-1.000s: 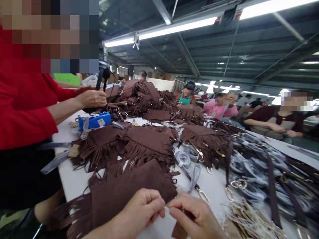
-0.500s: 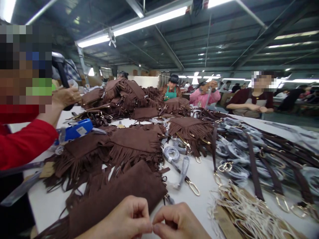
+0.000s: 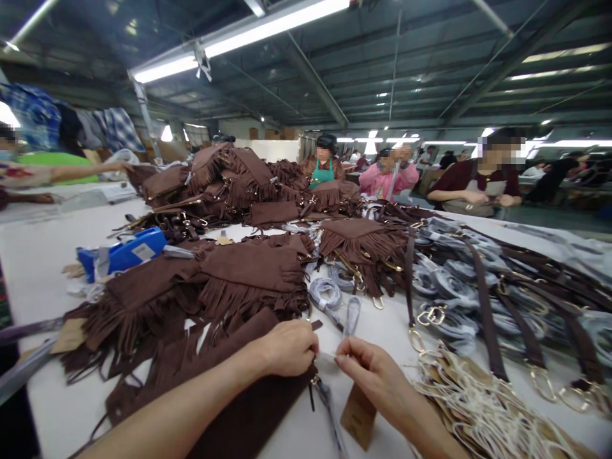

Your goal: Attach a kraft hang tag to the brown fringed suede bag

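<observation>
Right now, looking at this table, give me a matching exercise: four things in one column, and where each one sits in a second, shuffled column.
Things:
1. blue tool
2. paper tag
3. pile of string tags
4. brown fringed bag

Places:
A. under the left hand
B. hanging below the right hand
C. far left of the table
D. near right of the table

Pairs: 1-C, 2-B, 3-D, 4-A
</observation>
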### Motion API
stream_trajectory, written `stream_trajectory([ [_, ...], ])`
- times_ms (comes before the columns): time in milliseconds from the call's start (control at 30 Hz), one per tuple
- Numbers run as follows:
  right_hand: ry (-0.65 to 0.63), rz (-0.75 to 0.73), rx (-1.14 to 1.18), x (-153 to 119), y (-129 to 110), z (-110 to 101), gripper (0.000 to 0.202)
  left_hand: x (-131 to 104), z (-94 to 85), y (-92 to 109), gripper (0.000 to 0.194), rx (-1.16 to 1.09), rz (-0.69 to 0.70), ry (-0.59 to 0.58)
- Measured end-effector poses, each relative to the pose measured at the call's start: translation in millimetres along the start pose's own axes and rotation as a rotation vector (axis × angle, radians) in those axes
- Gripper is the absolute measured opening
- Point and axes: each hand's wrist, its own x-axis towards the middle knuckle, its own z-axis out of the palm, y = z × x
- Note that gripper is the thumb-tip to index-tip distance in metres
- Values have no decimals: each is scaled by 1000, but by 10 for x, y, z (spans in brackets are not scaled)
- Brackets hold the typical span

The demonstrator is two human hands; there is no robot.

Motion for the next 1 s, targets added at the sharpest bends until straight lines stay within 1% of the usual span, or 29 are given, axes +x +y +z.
stream_trajectory([
  [67,-30,13,9,14,28,34,20,46,52,-21,21,-2,3,-28],
  [167,-83,66,48,50,56,76,21,63,80,-76,19,-65,-38,-27],
  [233,-69,73,86,77,76,94,24,64,81,-125,18,-139,-50,-19],
  [300,-24,50,67,87,84,113,25,65,85,-177,22,-233,-53,-15],
  [367,35,2,-67,70,68,149,26,70,97,-222,25,-308,-62,-12],
  [433,76,-95,-263,32,33,207,26,79,111,-251,24,-344,-68,-16],
  [500,68,-216,-420,-8,0,274,23,87,120,-261,21,-356,-59,-23],
  [567,38,-272,-507,-31,-8,318,22,88,121,-252,15,-360,-49,-27],
  [633,26,-253,-556,-31,16,318,23,81,118,-233,10,-348,-62,-13],
  [700,40,-207,-577,-15,64,280,24,72,119,-214,9,-329,-87,13],
  [833,81,-156,-532,18,153,204,27,66,139,-195,15,-331,-110,55],
  [1000,107,-132,-483,31,171,231,27,80,171,-197,12,-403,-167,110],
])
